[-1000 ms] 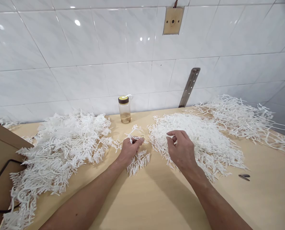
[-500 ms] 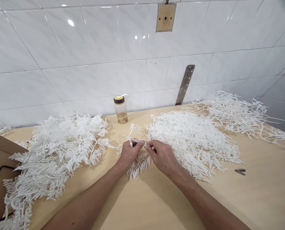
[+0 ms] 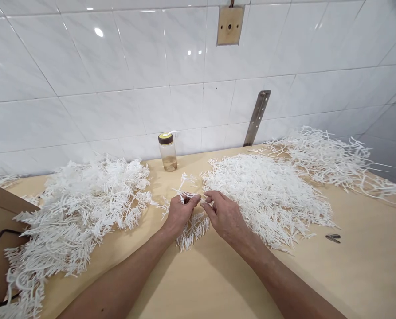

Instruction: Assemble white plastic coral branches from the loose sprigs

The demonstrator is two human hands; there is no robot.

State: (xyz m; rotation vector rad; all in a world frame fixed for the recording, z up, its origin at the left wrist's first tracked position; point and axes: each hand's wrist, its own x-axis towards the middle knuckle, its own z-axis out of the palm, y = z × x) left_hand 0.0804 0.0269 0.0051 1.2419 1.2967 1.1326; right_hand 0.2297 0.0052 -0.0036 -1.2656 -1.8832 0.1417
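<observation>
My left hand [image 3: 179, 213] is closed in a pinch on a white branched plastic sprig [image 3: 194, 227], whose fringed part hangs below the fingers while thin twigs stick out above them. Just to its right is my right hand [image 3: 225, 214], thumb and forefinger slightly apart close to the left fingertips. No piece can be clearly made out between the right fingers. Beside the right hand spreads a heap of small white twigs [image 3: 267, 195]. A larger pile of white fringed sprigs [image 3: 94, 208] lies left of the left hand.
Against the tiled wall stands a bottle [image 3: 169, 155] with some liquid, and a metal bracket [image 3: 257, 117] leans there. Long white stems [image 3: 327, 155] lie at the far right. Small snips [image 3: 333, 238] rest on the table [image 3: 360, 274]. A brown box [image 3: 1, 230] is at the left edge.
The fingertips of my right hand have parted a little from their pinch. My left hand keeps its hold on the sprig, almost unmoved.
</observation>
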